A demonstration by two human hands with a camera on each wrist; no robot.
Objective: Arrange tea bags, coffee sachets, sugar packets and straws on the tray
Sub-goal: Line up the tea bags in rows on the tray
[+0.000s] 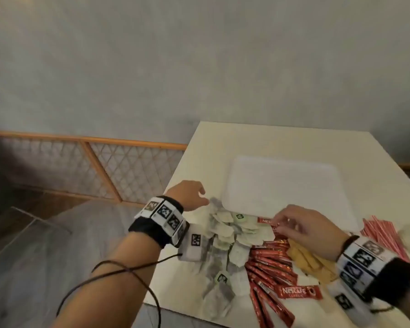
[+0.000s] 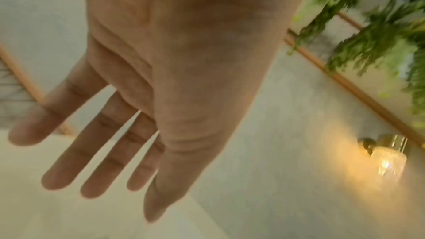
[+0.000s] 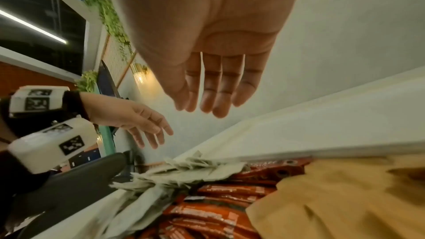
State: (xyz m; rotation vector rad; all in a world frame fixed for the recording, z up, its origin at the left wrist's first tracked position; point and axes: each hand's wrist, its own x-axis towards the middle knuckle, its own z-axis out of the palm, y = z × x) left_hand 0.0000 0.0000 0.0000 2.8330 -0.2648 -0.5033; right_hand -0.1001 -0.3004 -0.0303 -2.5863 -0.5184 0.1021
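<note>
A white tray (image 1: 282,185) lies empty on the white table (image 1: 294,143). In front of it lie a heap of pale tea bags (image 1: 227,235), red coffee sachets (image 1: 270,266), brown sugar packets (image 1: 310,259) and red-striped straws (image 1: 384,235). My left hand (image 1: 195,197) hovers at the table's left edge beside the tea bags, its fingers (image 2: 92,152) spread and holding nothing. Over the coffee sachets (image 3: 230,197), my right hand (image 1: 287,221) has straight fingers (image 3: 214,97) with nothing in them. Below it lie the tea bags (image 3: 184,170), the sugar packets (image 3: 333,197) and the tray's rim (image 3: 299,134).
A wooden lattice screen (image 1: 104,166) runs along the wall left of the table. A lit wall lamp (image 2: 386,161) and hanging green plants (image 2: 379,34) are on the wall. A dark chair back (image 3: 69,197) stands at the table's left side.
</note>
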